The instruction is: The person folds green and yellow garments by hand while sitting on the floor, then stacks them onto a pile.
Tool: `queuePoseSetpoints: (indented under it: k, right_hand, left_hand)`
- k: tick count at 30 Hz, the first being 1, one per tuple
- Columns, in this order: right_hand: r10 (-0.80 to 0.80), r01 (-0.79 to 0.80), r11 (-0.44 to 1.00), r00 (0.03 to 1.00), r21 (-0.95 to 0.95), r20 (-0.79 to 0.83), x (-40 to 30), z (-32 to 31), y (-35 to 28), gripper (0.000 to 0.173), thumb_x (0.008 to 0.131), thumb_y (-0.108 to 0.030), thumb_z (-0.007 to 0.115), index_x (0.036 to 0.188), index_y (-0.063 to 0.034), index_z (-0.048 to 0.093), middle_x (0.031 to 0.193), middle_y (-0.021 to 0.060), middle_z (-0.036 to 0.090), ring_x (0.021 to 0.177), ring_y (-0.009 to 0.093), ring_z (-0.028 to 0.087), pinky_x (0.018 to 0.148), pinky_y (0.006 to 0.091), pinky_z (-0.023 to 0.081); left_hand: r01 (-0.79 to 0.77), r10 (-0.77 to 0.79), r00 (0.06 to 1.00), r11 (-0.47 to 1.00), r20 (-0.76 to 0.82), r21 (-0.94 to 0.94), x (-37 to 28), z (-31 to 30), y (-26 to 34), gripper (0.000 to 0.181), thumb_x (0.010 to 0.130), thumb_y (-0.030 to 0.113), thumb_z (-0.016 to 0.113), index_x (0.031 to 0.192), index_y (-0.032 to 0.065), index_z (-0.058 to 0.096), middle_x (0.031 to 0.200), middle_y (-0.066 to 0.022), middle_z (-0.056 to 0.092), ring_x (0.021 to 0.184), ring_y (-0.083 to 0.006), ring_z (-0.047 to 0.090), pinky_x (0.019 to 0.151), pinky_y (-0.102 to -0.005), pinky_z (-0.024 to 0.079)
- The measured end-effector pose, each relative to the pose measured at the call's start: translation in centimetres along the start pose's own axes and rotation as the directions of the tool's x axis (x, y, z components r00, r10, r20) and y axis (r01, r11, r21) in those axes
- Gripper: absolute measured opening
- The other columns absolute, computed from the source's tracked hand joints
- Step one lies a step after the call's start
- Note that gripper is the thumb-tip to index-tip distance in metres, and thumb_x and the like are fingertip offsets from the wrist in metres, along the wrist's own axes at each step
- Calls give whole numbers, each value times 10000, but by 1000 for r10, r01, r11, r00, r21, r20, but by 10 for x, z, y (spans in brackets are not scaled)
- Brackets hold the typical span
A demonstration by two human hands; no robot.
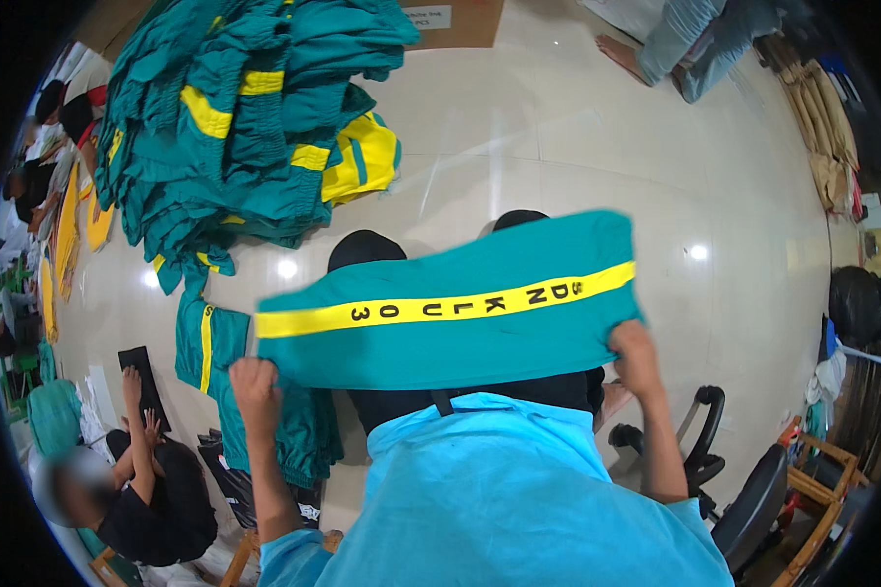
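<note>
A green garment [440, 345] with a yellow lettered stripe is stretched over my lap, perhaps folded trousers. My left hand [255, 385] grips its near corner on the left side. The near corner on the right is closed in my right hand [633, 352]. Beside my left hand, more green garments [279, 433] lie stacked, one with a narrow yellow stripe [205, 348]. Further ahead on the left rises a large heap of green garments [264, 147] with gathered elastic edges and yellow patches.
A cardboard box [470, 26] stands beyond the heap. A co-worker in black [158, 499] sits at the lower left, and another person's legs [675, 51] are at the upper right. A black chair [752, 506] stands at the lower right.
</note>
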State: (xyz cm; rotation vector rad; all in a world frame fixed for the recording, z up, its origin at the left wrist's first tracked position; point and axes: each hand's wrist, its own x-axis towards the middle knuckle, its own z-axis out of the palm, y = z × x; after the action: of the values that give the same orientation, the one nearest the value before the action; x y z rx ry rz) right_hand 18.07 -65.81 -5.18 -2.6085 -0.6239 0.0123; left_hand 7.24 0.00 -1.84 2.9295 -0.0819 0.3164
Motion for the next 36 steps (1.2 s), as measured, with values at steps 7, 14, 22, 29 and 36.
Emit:
queuePoseSetpoints:
  k: [7,14,22,29,36]
  right_hand:
    - [200,-251,939,955,237,220,-1,8,-33,267,724,8,700,936,-43,545,933,153,564,919,385,586,791,472,491]
    - [105,-191,873,972,449,210,4,-17,-40,381,786,-62,742,1154,-28,650,1107,170,644,1039,357,638,914,424,530]
    - [38,-51,962,998,267,56,0,-13,-45,309,831,-24,814,1129,-38,735,980,115,697,863,304,687,744,401,571]
    - [-89,87,996,994,-29,-56,-19,-32,-59,320,781,1,801,1080,-59,701,989,81,675,858,299,675,718,406,563]
    - [12,-35,974,995,225,102,-26,-3,-55,248,812,5,744,1042,-34,662,1015,115,647,864,294,664,735,406,542]
  left_hand:
    - [113,-115,993,992,-31,-59,-33,36,4,289,628,-105,595,852,60,514,843,-124,518,862,-368,543,855,-459,416]
    - [21,-11,999,974,46,-227,-10,11,21,442,664,-109,687,1078,45,714,922,-112,618,958,-341,623,878,-453,481]
    - [64,-61,998,971,23,-230,-26,15,5,305,687,-93,797,945,25,685,901,-120,630,938,-340,620,863,-446,484]
    - [128,-128,992,988,2,-85,-28,3,-21,320,663,-77,802,872,33,585,901,-129,572,922,-362,567,829,-460,432]
    - [167,-155,963,985,222,-37,-13,7,5,496,698,-83,762,1159,43,631,1128,-180,618,1144,-400,585,1025,-476,434]
